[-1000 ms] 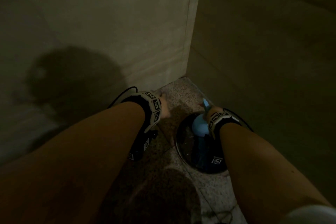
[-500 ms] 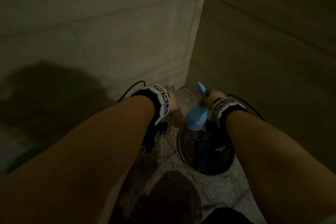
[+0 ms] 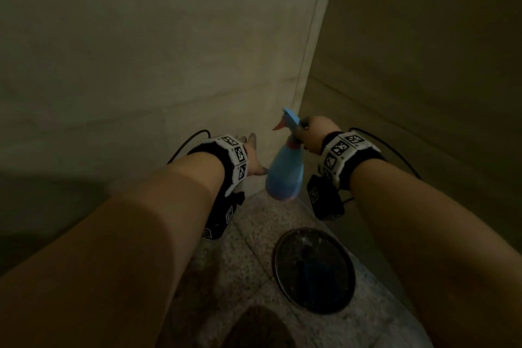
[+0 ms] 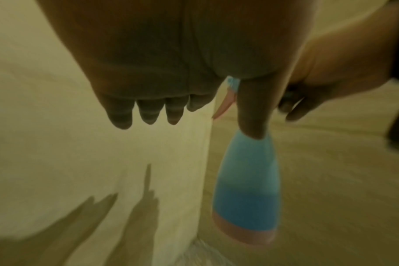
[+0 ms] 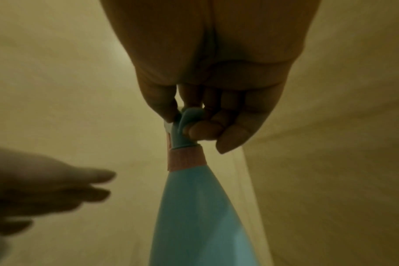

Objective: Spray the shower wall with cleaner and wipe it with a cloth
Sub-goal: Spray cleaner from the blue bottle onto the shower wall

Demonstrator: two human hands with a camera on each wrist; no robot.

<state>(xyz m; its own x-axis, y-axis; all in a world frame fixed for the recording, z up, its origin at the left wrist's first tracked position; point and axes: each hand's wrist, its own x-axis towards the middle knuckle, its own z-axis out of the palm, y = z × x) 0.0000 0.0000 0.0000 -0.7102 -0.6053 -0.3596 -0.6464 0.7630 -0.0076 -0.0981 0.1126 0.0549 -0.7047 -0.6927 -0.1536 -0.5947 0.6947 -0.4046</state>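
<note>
**Bottle lifted, ready to aim at the wall**

The shower wall (image 3: 141,65) fills the space in front of and to the left of the right grip; a second wall face (image 3: 423,79) stands to the right of it, and the two meet in a corner just beyond the grip. Below the grip lies the speckled floor (image 3: 254,234), and on it, under the right forearm, a dark round basin (image 3: 315,268).

The blue spray bottle (image 3: 284,175) hangs straight down from the right hand (image 3: 316,133), clear of the floor and the basin. The right grip is closed round the head of the bottle: in the right wrist view the fingers (image 5: 203,129) curl about the neck just above the pink collar. The nozzle points up and left, toward the corner.

The left hand (image 3: 252,158) is just beside the bottle on its left, fingers spread and relaxed, holding nothing. In the left wrist view its thumb (image 4: 253,115) crosses in front of the bottle neck; I cannot tell if it touches.

No cloth is visible in any view.

To do this step well, I judge that the person should move the forefinger onto the trigger, turn the nozzle square to the wall face, and keep the bottle upright so the tube stays in the liquid. The free hand should stay out of the spray line.
</note>
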